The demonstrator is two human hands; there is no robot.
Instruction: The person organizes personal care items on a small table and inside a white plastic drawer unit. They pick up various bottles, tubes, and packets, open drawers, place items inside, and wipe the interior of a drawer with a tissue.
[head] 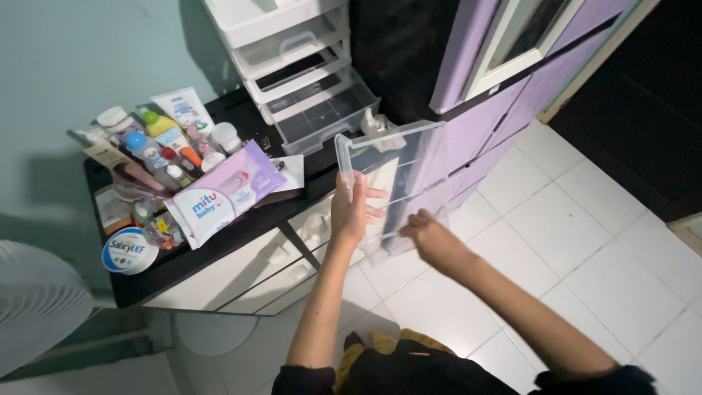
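Both hands hold a clear plastic drawer (391, 183) in the air, in front of the dark counter (219, 241) and above the white tiled floor (585, 241). The left hand (351, 208) grips the drawer's near left edge, fingers curled around it. The right hand (431, 238) is blurred; it touches the drawer's lower edge, but whether it grips cannot be told. The drawer's see-through walls are hard to trace against the purple cabinet (497, 124) behind. On the counter stands a small drawer unit (292, 51), cut off at the top, with one slot standing empty. Bottles and tubes (157, 146) crowd the counter's left end beside a wipes pack (223, 190).
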